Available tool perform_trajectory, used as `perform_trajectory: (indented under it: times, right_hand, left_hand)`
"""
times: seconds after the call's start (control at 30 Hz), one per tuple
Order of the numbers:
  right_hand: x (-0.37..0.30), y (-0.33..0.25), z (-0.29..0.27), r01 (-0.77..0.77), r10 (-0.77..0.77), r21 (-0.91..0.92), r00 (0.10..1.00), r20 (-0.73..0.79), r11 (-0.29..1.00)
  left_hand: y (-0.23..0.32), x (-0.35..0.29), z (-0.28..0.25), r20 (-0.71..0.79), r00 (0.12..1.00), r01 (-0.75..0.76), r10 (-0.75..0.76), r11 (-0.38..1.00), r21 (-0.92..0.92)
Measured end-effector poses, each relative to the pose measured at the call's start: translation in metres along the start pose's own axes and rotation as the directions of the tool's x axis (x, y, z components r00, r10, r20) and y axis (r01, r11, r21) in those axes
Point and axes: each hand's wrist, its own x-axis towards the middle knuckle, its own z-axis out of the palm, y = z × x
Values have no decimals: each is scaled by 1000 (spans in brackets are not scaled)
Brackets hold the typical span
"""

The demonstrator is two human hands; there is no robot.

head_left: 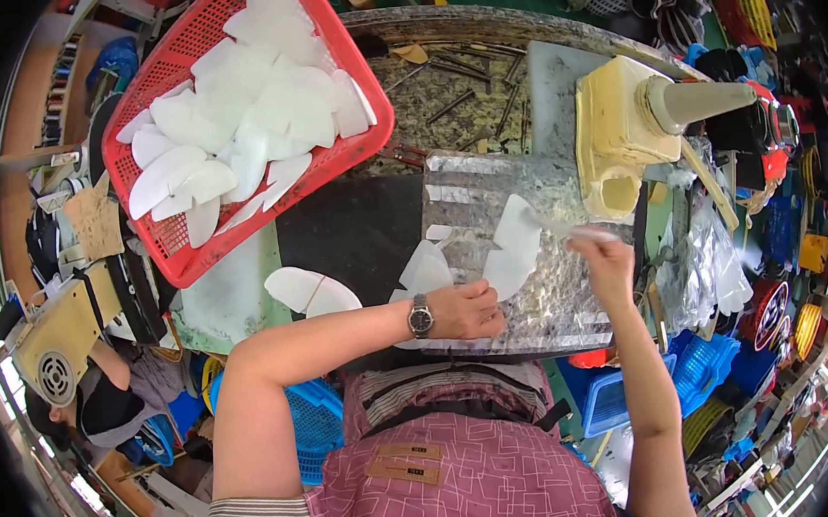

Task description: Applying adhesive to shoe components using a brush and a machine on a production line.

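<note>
In the head view, the left hand [472, 310] lies low in the middle of the frame, fingers curled at the lower end of the overlapping white pieces [516, 243] on a silvery board [572, 295]; whether its grip pinches a piece or only presses down, I cannot tell. The right hand [609, 261], right of centre, has its grip closed on a slim pale tool [595, 234], whose far end is blurred just beside the right edge of the nearest pieces. More white pieces [425, 269] overlap left of these, and a banded bundle [305, 292] of similar ones sits farther left on the desk [344, 233]. A red basket [379, 96] heaped with loose pieces fills the upper left of the frame, while a yellowish container [621, 111] with a cone-shaped spout [703, 100] stands at the upper right. The pieces look thin, smooth and light, probably fairly stiff yet able to flex; being flat and sleek, they may slide over one another or cling together if anything sticky is on them. The best hold is likely at a rounded rim, between thumb and fingertip, with light pressure near the lower end keeping the overlapped row steady; hard pinching could crease one.
</note>
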Motion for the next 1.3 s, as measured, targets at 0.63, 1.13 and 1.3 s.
perform_trajectory:
  times: [0.63, 1.13, 1.3]
  right_hand:
    - [-13, 1, -75, 98, -29, 131, 891, -453, 986]
    - [-5, 26, -75, 50, 243, 636, 899, -365, 770]
    - [-14, -11, -34, 96, 103, 677, 963, -248, 730]
  left_hand:
    - [-78, -25, -201, -242, 662, 727, -710, 529, 438]
    - [-49, -42, -45, 478, 607, 767, -634, 624, -146]
    - [-70, -12, -45, 553, 364, 885, -749, 94, -456]
